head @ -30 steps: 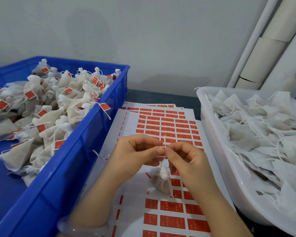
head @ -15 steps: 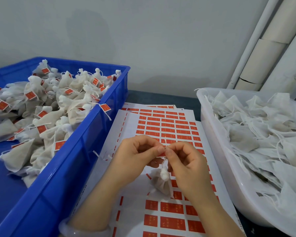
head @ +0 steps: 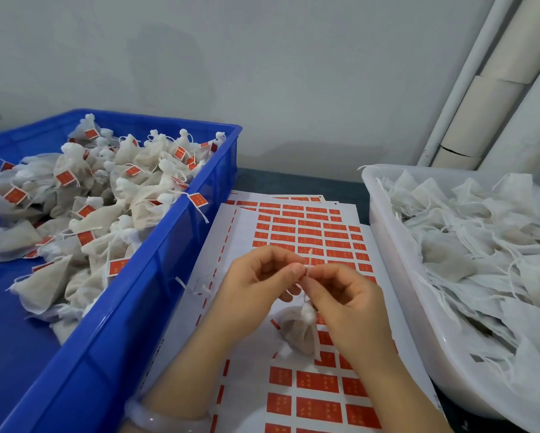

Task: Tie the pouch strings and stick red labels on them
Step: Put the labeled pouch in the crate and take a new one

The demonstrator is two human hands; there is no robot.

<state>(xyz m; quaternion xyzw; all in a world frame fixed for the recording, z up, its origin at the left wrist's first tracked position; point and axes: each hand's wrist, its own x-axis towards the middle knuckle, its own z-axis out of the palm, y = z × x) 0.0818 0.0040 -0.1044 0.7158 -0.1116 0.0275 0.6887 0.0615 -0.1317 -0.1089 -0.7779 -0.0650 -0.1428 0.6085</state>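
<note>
A small white mesh pouch (head: pixel 299 331) hangs by its string just over the label sheet (head: pixel 312 398). My left hand (head: pixel 256 289) and my right hand (head: pixel 340 298) meet fingertip to fingertip above it and pinch the string, whose end (head: pixel 309 255) pokes up between them. A sliver of red label shows at the pinch point. The sheet lies flat in the middle and carries rows of red rectangular labels.
A blue crate (head: pixel 143 295) on the left holds several tied pouches with red labels. A white tub (head: pixel 396 276) on the right holds a heap of untied white pouches. More label sheets (head: pixel 293 220) lie further back. White pipes (head: pixel 481 89) run up the wall at right.
Both hands stay pinched together over the pouch. The string end now sticks up above the fingertips.
</note>
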